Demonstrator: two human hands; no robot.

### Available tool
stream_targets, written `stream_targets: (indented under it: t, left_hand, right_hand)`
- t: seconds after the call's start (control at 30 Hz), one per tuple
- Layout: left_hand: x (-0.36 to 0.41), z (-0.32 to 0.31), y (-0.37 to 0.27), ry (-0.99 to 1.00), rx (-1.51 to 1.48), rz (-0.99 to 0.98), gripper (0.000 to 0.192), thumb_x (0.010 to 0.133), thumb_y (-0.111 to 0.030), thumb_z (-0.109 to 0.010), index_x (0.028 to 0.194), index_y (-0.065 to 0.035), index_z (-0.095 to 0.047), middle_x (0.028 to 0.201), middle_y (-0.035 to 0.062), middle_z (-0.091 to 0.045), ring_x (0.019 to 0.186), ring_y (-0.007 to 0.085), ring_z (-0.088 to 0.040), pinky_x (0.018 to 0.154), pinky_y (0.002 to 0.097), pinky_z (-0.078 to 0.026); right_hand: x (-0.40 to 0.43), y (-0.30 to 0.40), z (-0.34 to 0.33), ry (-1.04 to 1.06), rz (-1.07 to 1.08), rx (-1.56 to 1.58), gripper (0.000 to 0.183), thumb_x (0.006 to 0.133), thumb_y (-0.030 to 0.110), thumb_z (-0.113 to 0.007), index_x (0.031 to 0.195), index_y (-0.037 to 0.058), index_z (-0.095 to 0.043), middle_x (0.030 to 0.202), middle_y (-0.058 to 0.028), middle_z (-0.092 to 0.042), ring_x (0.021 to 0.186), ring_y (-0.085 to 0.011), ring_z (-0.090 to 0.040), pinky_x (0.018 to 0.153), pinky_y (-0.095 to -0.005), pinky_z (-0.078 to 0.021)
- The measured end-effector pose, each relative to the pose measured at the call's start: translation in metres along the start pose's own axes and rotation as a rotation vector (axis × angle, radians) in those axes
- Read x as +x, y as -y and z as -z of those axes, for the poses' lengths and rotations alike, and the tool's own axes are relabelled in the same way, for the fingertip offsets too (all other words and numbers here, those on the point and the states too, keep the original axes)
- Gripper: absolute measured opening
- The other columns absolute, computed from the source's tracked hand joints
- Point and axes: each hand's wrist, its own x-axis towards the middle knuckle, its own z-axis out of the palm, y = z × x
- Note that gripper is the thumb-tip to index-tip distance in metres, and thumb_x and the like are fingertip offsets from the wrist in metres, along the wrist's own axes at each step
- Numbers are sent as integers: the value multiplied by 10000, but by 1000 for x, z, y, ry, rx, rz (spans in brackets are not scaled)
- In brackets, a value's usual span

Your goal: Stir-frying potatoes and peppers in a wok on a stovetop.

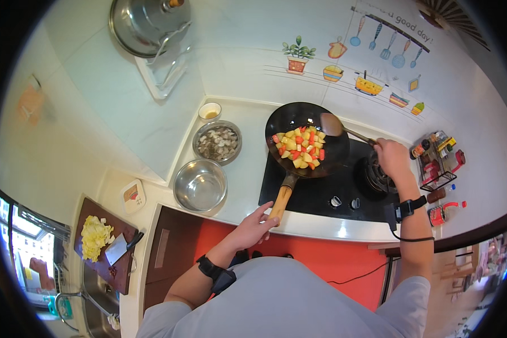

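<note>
A black wok point(338, 162) with a wooden handle point(284, 196) sits over the left side of the cooktop. Diced yellow and orange-red pieces of food point(300, 145), which look like potato and carrot, are heaped inside it. My left hand point(253, 228) is at the handle's near end, its thumb across the wood and a finger along the side; the grip looks loose. In my right hand point(392, 156) is the handle of a wok spatula point(333, 124). The spatula's broad blade rests at the wok's right inner side, apart from most of the food.
Left of the cooktop point(312, 200) stand an empty steel bowl point(200, 186), a bowl of pale chopped food point(217, 142) and a small white bowl point(210, 112). A cleaver point(117, 249) and chopped cabbage point(96, 237) lie on a cutting board point(124, 281). Seasonings fill a rack point(437, 162) at right.
</note>
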Motion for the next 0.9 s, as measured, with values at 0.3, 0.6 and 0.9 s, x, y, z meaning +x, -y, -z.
stream_targets:
  t: [0.3,0.6,0.9]
  left_hand:
    - [6,-6,17,-54,-37,-42,687,987,-266,-631,1554,-54,-305,1082,83,-572,654,92,-553,529,243,-460]
    - [1,-6,8,-68,34,-40,626,1016,-220,-574,1548,-44,-294,1064,69,-645,628,85,-538,521,233,-446]
    - [5,-5,9,-30,22,-35,684,985,-269,-638,1550,-58,-316,1073,80,-566,642,91,-558,512,237,-449]
  right_hand:
    - [11,-18,-82,315,-117,409,353,903,365,-640,990,44,-756,940,-228,-710,914,-406,-674,842,-472,-536]
    - [-29,36,-20,41,158,125,191,886,268,-686,991,108,-671,853,-107,-669,797,-323,-679,693,-434,-548]
    - [1,18,37,177,-32,-143,217,852,276,-707,870,62,-739,834,-177,-712,808,-355,-702,710,-449,-566]
